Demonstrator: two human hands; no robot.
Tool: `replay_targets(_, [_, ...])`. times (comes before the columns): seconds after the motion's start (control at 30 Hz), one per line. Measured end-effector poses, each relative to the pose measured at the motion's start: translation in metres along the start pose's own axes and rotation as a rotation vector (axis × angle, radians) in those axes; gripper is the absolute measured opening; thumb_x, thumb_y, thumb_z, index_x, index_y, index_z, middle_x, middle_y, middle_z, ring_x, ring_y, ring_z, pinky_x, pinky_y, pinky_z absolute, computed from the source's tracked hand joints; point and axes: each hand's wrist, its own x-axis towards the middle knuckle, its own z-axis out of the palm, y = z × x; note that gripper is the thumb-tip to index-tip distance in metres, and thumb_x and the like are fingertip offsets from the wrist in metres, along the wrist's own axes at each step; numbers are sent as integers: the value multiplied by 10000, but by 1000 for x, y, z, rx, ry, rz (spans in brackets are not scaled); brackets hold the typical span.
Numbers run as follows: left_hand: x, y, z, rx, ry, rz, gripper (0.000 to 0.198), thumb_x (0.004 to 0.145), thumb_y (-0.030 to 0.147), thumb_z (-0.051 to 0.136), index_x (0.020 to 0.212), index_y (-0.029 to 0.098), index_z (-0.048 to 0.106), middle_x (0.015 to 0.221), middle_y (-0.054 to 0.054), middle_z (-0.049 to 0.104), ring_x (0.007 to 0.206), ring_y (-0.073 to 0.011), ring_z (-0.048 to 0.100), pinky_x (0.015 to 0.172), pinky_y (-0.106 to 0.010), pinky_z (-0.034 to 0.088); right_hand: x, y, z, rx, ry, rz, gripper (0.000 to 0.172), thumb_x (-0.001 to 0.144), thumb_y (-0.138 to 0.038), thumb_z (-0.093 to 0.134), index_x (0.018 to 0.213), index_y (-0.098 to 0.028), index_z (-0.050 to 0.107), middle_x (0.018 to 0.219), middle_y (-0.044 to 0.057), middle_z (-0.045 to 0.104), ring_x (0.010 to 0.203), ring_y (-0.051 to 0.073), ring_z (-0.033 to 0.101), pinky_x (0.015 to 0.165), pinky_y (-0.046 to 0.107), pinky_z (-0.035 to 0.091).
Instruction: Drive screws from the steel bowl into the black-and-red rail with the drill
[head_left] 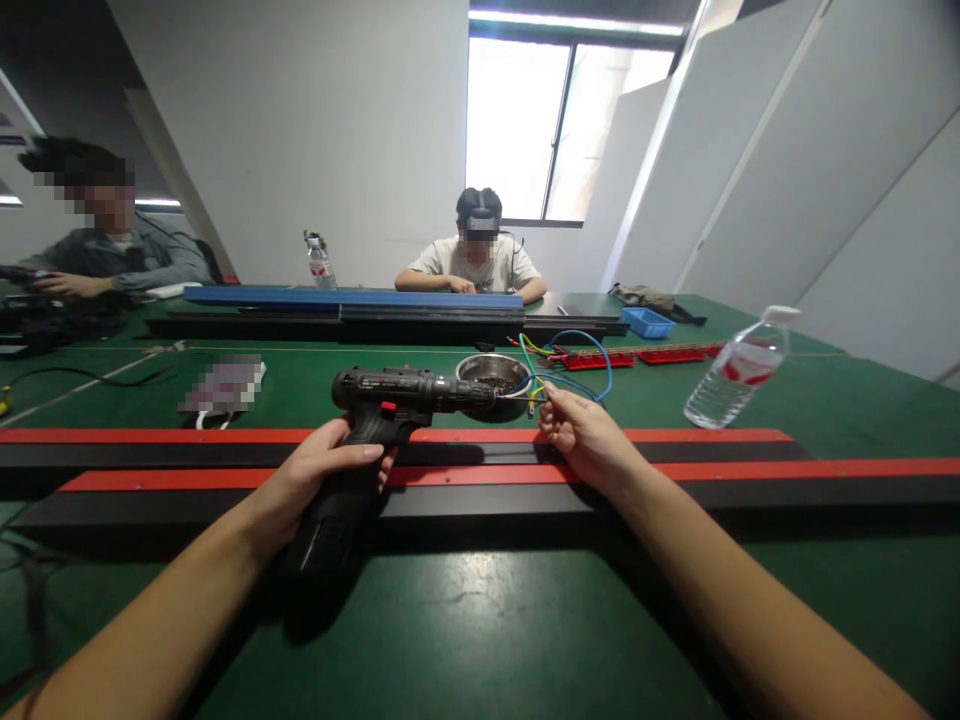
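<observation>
A black cordless drill [384, 395] lies level in my left hand [319, 462], whose fingers wrap its grip. The drill's chuck points right, over the near side of a small metal bowl [517, 362] of small dark pieces. My right hand [589, 440] is closed in a pinch at the tip of the drill's bit. What sits between those fingertips is too small to make out. Blue, green and yellow wires [609, 365] loop just behind the pinch. Below both hands run two long black bars with red tops [480, 474].
A water bottle [739, 370] stands tilted in view at right, near red strips [671, 354] and a blue tray [646, 322]. Long blue and black profiles [352, 297] lie across the green table [480, 620]. One person [474, 262] sits opposite, another [161, 250] at far left.
</observation>
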Motion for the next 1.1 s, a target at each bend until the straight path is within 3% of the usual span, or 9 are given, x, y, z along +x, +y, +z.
replay_targets(0.37, [1, 0, -1, 12, -7, 12, 394, 780, 255, 872, 1069, 137, 632, 860, -48, 728, 727, -151, 694, 660, -249, 583, -2, -1, 1, 18, -3, 8, 418, 672, -441, 1004, 772, -191, 684, 690, -15, 595, 604, 92, 504, 524, 197, 440])
replay_targets(0.73, [3, -2, -5, 31, -9, 0, 398, 773, 268, 877, 1071, 146, 643, 864, -47, 731, 725, -154, 694, 661, -251, 588, -3, -3, 3, -8, 6, 13, 494, 599, -497, 1029, 731, -194, 662, 668, -17, 585, 572, 84, 466, 469, 197, 394])
replay_targets(1.1, [3, -3, -4, 21, -3, -2, 354, 764, 261, 882, 1017, 160, 656, 852, -52, 740, 722, -172, 703, 654, -264, 589, -5, 0, 4, -154, -2, -68, 522, 688, -597, 949, 665, -208, 602, 614, -26, 525, 553, 102, 446, 489, 243, 366])
